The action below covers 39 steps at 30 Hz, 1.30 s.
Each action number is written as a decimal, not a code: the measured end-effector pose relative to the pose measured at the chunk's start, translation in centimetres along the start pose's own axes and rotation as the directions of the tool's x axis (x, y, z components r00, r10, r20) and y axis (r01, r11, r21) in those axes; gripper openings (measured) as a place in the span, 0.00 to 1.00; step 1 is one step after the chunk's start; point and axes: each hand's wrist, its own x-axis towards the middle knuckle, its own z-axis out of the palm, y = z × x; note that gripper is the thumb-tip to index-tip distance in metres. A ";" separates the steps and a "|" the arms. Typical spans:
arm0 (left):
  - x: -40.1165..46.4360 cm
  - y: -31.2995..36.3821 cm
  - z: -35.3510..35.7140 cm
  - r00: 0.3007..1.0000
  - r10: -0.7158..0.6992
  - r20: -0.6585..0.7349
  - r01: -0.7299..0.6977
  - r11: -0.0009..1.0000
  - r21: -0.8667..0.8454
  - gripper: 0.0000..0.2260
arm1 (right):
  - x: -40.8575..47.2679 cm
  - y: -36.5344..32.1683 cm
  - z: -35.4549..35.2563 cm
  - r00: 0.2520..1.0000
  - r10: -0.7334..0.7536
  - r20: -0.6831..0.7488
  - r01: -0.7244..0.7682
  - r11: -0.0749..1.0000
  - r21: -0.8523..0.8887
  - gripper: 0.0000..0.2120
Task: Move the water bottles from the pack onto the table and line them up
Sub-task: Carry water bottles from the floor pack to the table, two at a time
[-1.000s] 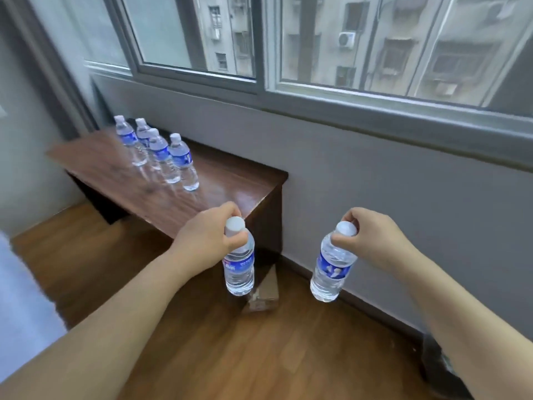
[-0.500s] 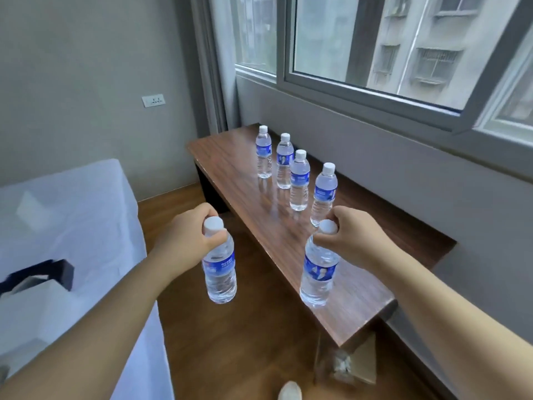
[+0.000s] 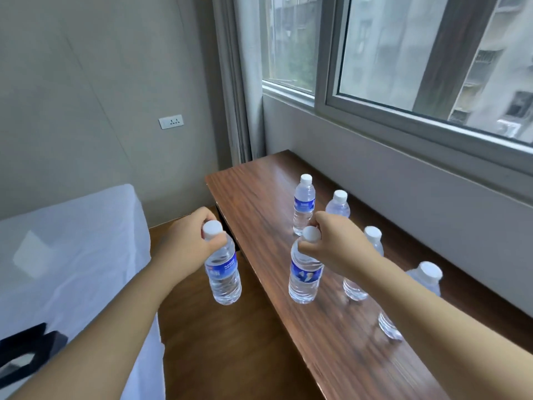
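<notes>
My left hand (image 3: 187, 243) grips a clear water bottle (image 3: 223, 272) by its white cap, holding it in the air over the floor, left of the table edge. My right hand (image 3: 337, 246) grips a second bottle (image 3: 305, 277) by the cap, over the near-left part of the brown wooden table (image 3: 259, 197). Several more blue-labelled bottles stand in a row along the table: the farthest (image 3: 303, 207), one behind my right hand (image 3: 338, 204), one partly hidden by my wrist (image 3: 373, 241), and the nearest (image 3: 425, 280) partly behind my right forearm. The pack is out of view.
A bed with a white sheet (image 3: 72, 255) stands to the left, with a dark object (image 3: 26, 350) on it. Wooden floor (image 3: 225, 342) runs between bed and table. The grey wall (image 3: 403, 183) under the window borders the table's right side.
I have come closer to the table and the view has turned left. Both hands still carry their bottles; the right one is now farther along over the tabletop beside the row.
</notes>
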 end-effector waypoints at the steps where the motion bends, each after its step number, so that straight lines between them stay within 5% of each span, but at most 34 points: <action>1: 2.1 -0.5 0.2 1.000 0.011 0.006 -0.011 1.000 -0.017 0.08 | 1.9 -0.3 0.5 1.000 0.011 0.001 -0.011 1.000 0.004 0.10; 9: 19.8 -5.6 2.4 0.978 0.182 0.103 -0.169 0.978 -0.125 0.07 | 16.1 -2.4 6.0 0.978 0.194 -0.078 -0.196 0.980 -0.021 0.10; 21: 41.0 -5.5 5.9 0.868 0.411 0.280 -0.400 0.911 -0.098 0.08 | 32.0 -2.9 7.7 0.838 0.474 -0.271 -0.502 0.864 -0.041 0.11; 39: 53.3 0.0 16.6 0.689 0.527 0.498 -0.552 0.826 -0.110 0.07 | 41.0 4.2 9.2 0.737 0.625 -0.256 -0.663 0.742 -0.096 0.12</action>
